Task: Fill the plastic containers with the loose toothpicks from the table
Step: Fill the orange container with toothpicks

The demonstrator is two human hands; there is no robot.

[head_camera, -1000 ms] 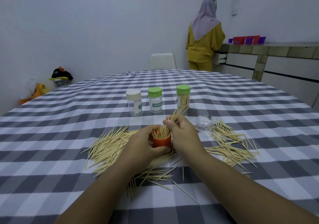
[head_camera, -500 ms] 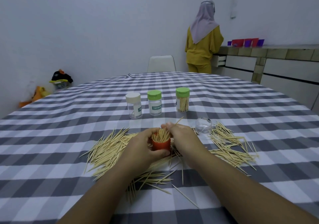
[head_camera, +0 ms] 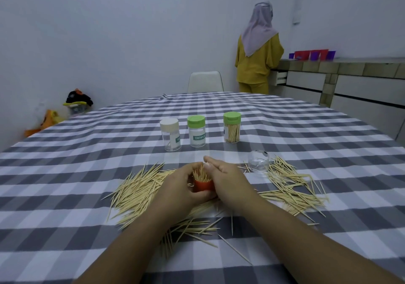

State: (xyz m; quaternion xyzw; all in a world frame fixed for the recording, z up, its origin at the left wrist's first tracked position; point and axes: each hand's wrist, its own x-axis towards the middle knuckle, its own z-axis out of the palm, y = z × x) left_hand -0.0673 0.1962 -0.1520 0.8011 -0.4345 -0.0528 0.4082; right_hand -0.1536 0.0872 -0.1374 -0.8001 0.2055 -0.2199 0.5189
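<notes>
Wooden toothpicks (head_camera: 140,192) lie scattered on the checked table (head_camera: 65,174), nearest a few strays, then two heaps either side of the hands. The left hand (head_camera: 177,188) curls round an orange container (head_camera: 203,185) bristling with upright toothpicks. The right hand (head_camera: 228,178) rests against its other side, fingers loosely bent over the tips; whether it pinches any I cannot tell. Just right lies a clear cap (head_camera: 258,160). Farther back stand three containers: cream-lidded (head_camera: 170,134), green-lidded (head_camera: 196,130), and green-lidded holding toothpicks (head_camera: 232,127). Beyond, a white chair (head_camera: 205,81).
</notes>
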